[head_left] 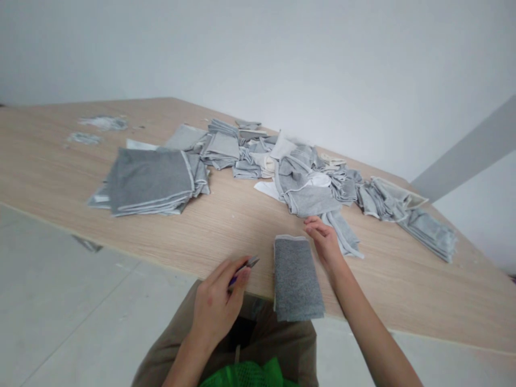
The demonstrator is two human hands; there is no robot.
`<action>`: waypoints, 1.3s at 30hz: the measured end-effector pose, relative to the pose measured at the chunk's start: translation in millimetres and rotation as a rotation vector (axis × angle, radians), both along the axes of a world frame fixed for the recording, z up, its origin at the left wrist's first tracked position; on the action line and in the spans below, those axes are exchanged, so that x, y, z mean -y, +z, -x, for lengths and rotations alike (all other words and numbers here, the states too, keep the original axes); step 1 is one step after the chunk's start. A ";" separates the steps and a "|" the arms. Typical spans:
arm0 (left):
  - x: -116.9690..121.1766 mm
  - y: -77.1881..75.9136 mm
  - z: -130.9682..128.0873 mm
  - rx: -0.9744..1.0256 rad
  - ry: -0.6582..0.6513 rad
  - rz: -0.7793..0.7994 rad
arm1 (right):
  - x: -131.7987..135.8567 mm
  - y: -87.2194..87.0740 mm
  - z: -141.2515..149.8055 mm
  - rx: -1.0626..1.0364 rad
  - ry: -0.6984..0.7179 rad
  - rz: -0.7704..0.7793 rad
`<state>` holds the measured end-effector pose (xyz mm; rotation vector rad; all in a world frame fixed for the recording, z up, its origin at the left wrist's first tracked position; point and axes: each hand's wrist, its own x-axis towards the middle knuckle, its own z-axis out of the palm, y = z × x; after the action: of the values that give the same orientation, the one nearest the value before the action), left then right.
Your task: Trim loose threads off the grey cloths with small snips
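Note:
My left hand [220,295] is closed around a small pair of thread snips [252,262] by the table's front edge. Their metal tip points out past my fingers, and a bit of purple handle shows. Right of it lies a folded dark grey cloth stack [297,279] with a pale hem at its far end; its near end hangs over the edge. My right hand [322,239] is just beyond the stack's far right corner, fingers loosely bent and apart, with nothing visible in them. A loose grey cloth strip [342,232] lies right beside that hand.
A flat pile of grey cloths [151,180] sits to the left. Crumpled grey and white cloths [302,183] spread along the back, ending in a folded row [431,231] at right. Thread scraps [105,123] lie far left. The wooden table [226,226] meets a white wall.

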<state>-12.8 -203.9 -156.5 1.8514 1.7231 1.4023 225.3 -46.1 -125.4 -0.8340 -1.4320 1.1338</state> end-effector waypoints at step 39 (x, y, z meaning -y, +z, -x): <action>10.5 6.0 37.4 -0.204 0.078 0.209 | -72.9 41.1 192.5 1.036 0.469 -0.562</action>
<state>-50.2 -214.4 -150.5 1.8835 1.9746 1.0418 32.8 26.8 -84.3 -0.6973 -2.7515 0.5054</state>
